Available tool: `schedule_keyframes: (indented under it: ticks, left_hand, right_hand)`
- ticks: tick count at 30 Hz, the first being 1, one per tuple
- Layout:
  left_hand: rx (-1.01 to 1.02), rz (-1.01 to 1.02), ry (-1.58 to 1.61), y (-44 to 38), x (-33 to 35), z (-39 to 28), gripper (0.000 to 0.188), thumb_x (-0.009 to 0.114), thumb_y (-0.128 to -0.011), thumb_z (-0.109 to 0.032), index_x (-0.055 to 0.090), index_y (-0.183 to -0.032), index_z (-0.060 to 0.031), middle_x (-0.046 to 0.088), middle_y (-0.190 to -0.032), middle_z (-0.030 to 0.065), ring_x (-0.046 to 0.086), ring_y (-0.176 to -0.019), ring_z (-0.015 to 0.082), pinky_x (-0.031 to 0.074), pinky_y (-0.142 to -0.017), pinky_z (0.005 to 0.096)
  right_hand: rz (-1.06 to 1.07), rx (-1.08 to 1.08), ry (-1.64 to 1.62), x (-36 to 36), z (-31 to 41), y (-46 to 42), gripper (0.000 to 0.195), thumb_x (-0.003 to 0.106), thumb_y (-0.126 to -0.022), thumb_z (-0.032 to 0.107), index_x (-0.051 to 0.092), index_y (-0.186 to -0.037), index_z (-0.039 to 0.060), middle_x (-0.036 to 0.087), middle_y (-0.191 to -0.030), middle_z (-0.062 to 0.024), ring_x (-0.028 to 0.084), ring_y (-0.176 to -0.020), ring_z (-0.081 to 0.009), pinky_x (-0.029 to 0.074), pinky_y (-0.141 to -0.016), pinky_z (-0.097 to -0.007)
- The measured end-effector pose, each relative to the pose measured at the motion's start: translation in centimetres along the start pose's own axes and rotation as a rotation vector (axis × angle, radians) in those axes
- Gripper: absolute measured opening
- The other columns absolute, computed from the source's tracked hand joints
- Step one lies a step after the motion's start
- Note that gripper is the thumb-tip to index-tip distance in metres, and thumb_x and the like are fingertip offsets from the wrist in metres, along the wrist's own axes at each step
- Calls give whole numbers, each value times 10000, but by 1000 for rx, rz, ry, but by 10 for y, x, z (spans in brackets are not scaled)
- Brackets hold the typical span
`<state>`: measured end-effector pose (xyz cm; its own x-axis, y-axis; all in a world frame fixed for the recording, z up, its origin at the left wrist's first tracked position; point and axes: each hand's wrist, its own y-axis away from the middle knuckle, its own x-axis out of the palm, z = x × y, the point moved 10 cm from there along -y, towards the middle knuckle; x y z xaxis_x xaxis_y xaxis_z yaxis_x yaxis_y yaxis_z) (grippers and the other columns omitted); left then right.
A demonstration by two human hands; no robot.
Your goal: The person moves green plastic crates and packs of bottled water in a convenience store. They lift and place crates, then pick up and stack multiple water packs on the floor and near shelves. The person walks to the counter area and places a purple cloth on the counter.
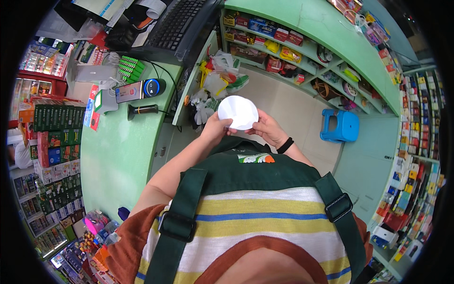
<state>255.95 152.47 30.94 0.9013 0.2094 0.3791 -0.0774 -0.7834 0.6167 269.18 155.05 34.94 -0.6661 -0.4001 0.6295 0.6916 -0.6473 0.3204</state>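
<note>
Between both hands, in front of the dark green apron, is a round white paper cup or bowl, its mouth facing up towards me. My left hand pinches its near left edge, with the thumb over the rim. At the near right edge, my right hand grips it between thumb and fingers; a black band circles that wrist. The fingers under the cup are partly hidden. Beyond it, several plastic bags hang beside an open cabinet door.
On my left runs a green counter bearing a phone, a handheld scanner and a keyboard. Shelves with packaged goods stand ahead. A blue plastic stool is on the floor to the right, near more stocked shelves.
</note>
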Motion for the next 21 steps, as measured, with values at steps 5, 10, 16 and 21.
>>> schedule_keyframes:
  ticks: [5,10,16,21]
  left_hand:
    - [-11,97,165,-56,28,-56,364,491,-881,-7,401,-1232,-38,616,-973,153,649,-717,214,496,-569,281]
    - [-43,110,113,-115,28,-82,313,505,-885,-27,446,-1192,-16,638,-943,130,665,-732,206,508,-583,278]
    - [-242,18,-83,-175,22,-67,255,531,-887,-106,500,-1130,-35,643,-916,109,658,-669,197,504,-572,281]
    - [-146,-163,-353,-247,-2,-87,351,561,-899,-143,479,-1222,-34,619,-961,64,622,-756,135,500,-656,256]
  right_hand:
    - [-83,-47,98,-38,51,-58,574,689,-812,108,398,-1304,50,566,-1151,-98,621,-918,-192,521,-803,-318]
    - [-194,-89,-5,-64,81,-128,384,631,-845,51,486,-1199,24,609,-1010,-81,622,-825,-155,520,-721,-275]
    - [-267,96,-62,-128,77,-197,254,669,-843,116,560,-1062,49,627,-821,-32,600,-660,-107,478,-580,-238]
    - [-291,282,285,-229,100,-297,211,673,-835,127,542,-974,38,610,-698,-13,544,-507,-73,418,-447,-216]
